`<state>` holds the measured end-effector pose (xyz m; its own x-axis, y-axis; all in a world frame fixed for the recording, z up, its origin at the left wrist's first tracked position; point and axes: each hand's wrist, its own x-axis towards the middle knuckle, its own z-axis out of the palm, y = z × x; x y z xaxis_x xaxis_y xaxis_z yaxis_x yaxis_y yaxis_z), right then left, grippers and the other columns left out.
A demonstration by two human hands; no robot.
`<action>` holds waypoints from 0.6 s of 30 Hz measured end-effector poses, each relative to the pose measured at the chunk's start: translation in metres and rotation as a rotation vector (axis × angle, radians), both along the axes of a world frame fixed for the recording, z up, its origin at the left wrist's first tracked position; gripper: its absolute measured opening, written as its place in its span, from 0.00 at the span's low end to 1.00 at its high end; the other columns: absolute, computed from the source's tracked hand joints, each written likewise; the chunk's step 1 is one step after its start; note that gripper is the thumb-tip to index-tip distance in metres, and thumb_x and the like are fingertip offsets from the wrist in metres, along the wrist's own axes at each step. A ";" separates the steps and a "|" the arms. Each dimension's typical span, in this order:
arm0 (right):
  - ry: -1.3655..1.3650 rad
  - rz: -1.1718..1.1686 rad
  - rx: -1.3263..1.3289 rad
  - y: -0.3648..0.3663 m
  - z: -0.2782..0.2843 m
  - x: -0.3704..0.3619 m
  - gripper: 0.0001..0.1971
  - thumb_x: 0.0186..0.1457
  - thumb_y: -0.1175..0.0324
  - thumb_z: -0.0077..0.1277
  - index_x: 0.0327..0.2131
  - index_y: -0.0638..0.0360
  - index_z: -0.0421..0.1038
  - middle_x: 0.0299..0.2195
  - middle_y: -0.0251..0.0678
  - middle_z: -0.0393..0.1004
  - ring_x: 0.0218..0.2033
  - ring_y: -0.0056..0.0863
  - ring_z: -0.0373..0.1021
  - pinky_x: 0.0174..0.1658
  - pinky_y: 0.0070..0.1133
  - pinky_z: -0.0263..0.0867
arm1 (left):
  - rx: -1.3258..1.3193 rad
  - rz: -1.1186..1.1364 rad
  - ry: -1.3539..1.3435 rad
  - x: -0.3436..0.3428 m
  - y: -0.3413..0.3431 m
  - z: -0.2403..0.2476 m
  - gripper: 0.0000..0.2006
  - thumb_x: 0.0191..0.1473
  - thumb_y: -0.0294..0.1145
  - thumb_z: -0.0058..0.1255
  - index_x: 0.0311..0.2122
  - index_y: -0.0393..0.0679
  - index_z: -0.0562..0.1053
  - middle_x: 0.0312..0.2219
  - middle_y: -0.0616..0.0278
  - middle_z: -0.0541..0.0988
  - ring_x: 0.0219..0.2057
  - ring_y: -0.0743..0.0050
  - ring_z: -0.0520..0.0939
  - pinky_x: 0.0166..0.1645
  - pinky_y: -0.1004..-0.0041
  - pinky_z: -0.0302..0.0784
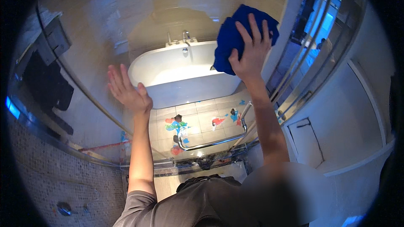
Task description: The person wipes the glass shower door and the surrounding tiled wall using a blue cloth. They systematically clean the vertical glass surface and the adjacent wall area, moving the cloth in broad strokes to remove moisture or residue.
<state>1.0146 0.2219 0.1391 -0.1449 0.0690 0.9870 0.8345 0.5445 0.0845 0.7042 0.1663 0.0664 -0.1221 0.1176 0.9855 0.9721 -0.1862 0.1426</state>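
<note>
A dark blue cloth [229, 38] is spread, bunched at its edges, under my right hand [252, 54], which presses it against an upright glass pane [168, 21]. The fingers of that hand are spread over the cloth and keep it in place. My left hand [129, 91] is raised on the other side, palm toward the glass, fingers stretched out and holding nothing. Whether its palm touches the glass I cannot tell. Below and between my arms, a curved chrome handle [214, 146] is fixed to the glass.
Beyond the glass stands a white bathtub [189, 94] with a chrome faucet [185, 35]. Colourful splash-shaped patches [176, 124] mark the tiled floor. A metal-framed glass edge [303, 54] runs along the right, and mosaic tile [46, 168] covers the lower left.
</note>
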 end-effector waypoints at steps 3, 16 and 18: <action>0.045 0.022 -0.007 -0.006 -0.001 -0.028 0.33 0.41 0.58 0.47 0.56 0.36 0.62 0.63 0.31 0.52 0.64 0.49 0.42 0.60 0.52 0.35 | -0.014 -0.020 -0.017 0.001 -0.003 0.000 0.31 0.58 0.51 0.28 0.62 0.45 0.58 0.63 0.52 0.53 0.65 0.53 0.50 0.64 0.52 0.38; -0.461 0.264 -0.038 -0.026 -0.039 -0.142 0.29 0.42 0.60 0.49 0.53 0.37 0.66 0.63 0.21 0.53 0.65 0.35 0.45 0.62 0.44 0.41 | -0.014 0.109 0.121 -0.043 -0.004 -0.022 0.25 0.60 0.41 0.29 0.60 0.47 0.62 0.62 0.52 0.58 0.64 0.56 0.55 0.65 0.60 0.40; -0.407 0.225 -0.099 -0.028 -0.029 -0.118 0.29 0.40 0.60 0.50 0.52 0.35 0.68 0.62 0.20 0.55 0.62 0.35 0.51 0.59 0.43 0.49 | -0.009 0.119 0.092 -0.046 -0.007 -0.026 0.25 0.59 0.42 0.29 0.60 0.47 0.63 0.62 0.51 0.57 0.64 0.56 0.55 0.65 0.59 0.40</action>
